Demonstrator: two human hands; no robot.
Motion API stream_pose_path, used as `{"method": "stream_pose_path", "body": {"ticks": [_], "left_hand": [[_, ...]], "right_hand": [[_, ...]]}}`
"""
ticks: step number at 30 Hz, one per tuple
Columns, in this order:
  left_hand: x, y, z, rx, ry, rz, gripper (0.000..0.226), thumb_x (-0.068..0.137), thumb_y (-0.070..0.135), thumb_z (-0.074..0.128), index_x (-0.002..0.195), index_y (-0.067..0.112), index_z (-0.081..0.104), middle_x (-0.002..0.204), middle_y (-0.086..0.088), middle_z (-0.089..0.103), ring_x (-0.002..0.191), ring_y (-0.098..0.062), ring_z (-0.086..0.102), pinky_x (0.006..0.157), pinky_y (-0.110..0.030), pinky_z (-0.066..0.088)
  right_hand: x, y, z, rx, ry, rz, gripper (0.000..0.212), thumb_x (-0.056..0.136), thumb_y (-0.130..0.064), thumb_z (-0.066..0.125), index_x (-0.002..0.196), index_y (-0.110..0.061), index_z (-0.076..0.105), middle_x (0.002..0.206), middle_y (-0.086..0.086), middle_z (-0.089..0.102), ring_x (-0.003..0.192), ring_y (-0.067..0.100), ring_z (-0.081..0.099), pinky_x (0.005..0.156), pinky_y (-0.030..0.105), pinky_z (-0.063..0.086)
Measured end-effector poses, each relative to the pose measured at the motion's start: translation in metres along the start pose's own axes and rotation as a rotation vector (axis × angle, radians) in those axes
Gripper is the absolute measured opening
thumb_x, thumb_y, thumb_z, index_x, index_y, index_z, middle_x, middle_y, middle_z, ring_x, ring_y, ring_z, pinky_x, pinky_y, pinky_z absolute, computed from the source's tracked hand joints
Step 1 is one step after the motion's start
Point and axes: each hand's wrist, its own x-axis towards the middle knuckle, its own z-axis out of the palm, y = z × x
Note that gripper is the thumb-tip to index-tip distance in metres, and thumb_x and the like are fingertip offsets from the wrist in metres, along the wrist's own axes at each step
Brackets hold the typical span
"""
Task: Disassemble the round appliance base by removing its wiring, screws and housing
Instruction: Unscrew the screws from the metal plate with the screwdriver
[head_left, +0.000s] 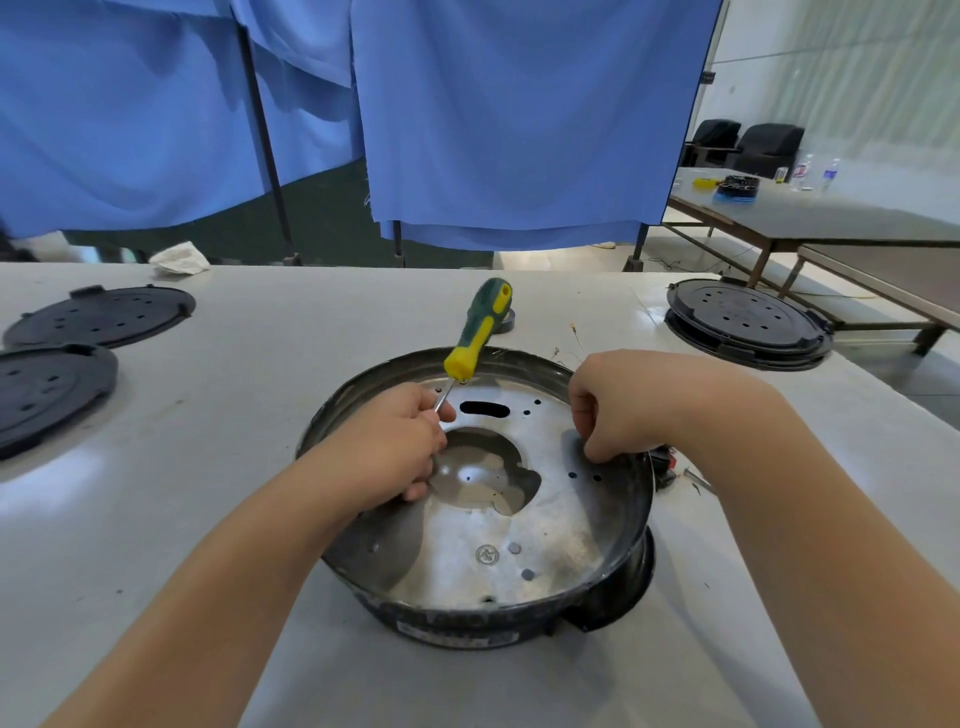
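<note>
The round appliance base (483, 551) lies upside down in front of me, a silver metal plate inside a black housing rim. My left hand (395, 447) rests on the plate's left side and pinches the metal shaft of a green and yellow screwdriver (475, 332), whose handle sticks up and away over the far rim. My right hand (623, 405) curls its fingers down onto the plate's right edge; what the fingertips hold is hidden. Black and red wiring (665, 465) pokes out beside the right rim.
Two black round covers (98, 317) (41, 389) lie at the left, and a stack of black round bases (748, 322) stands at the back right. A roll of tape (506, 319) sits behind the screwdriver. Blue curtains hang beyond the table's far edge.
</note>
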Motion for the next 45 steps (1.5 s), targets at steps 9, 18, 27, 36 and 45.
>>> {"method": "stream_pose_path", "body": {"ticks": [9,18,27,36,45], "left_hand": [[0.009,-0.006,-0.011,0.224,0.181,-0.014,0.016,0.083,0.019,0.038,0.09,0.017,0.051,0.07,-0.01,0.05,0.051,-0.023,0.04,0.061,-0.051,0.047],[0.016,-0.012,-0.009,0.231,0.146,-0.087,0.017,0.094,0.016,0.032,0.09,0.011,0.047,0.076,-0.018,0.064,0.037,-0.024,0.053,0.047,-0.031,0.049],[0.019,-0.01,-0.007,0.227,0.139,-0.14,0.021,0.089,0.02,0.03,0.087,0.011,0.049,0.069,-0.017,0.064,0.04,-0.029,0.06,0.074,-0.067,0.05],[0.02,-0.007,-0.005,0.259,0.148,-0.16,0.022,0.097,0.015,0.031,0.086,0.009,0.048,0.07,-0.02,0.062,0.039,-0.028,0.057,0.073,-0.057,0.056],[0.019,-0.007,-0.006,0.259,0.151,-0.146,0.022,0.099,0.02,0.031,0.087,0.011,0.047,0.067,-0.016,0.062,0.035,-0.026,0.056,0.065,-0.049,0.057]], "right_hand": [[-0.002,0.004,-0.002,0.05,-0.022,-0.003,0.018,0.078,-0.009,0.069,0.095,-0.015,0.069,0.094,0.001,0.069,0.086,0.019,0.065,0.058,0.022,0.046],[0.0,-0.003,0.004,-0.044,0.046,0.013,0.018,0.077,-0.014,0.067,0.094,-0.01,0.068,0.082,0.005,0.066,0.066,0.019,0.056,0.048,0.019,0.038],[0.0,-0.004,0.003,-0.058,0.021,0.008,0.019,0.075,-0.014,0.068,0.093,-0.009,0.071,0.079,0.005,0.066,0.065,0.02,0.054,0.051,0.021,0.04],[-0.002,0.002,-0.002,0.031,-0.026,-0.02,0.006,0.075,-0.013,0.069,0.076,-0.019,0.068,0.072,-0.005,0.062,0.06,0.012,0.054,0.049,0.021,0.041],[-0.002,-0.001,-0.001,-0.014,-0.026,0.003,0.016,0.077,-0.015,0.068,0.092,-0.01,0.071,0.092,0.008,0.071,0.07,0.019,0.056,0.05,0.019,0.039]]}}
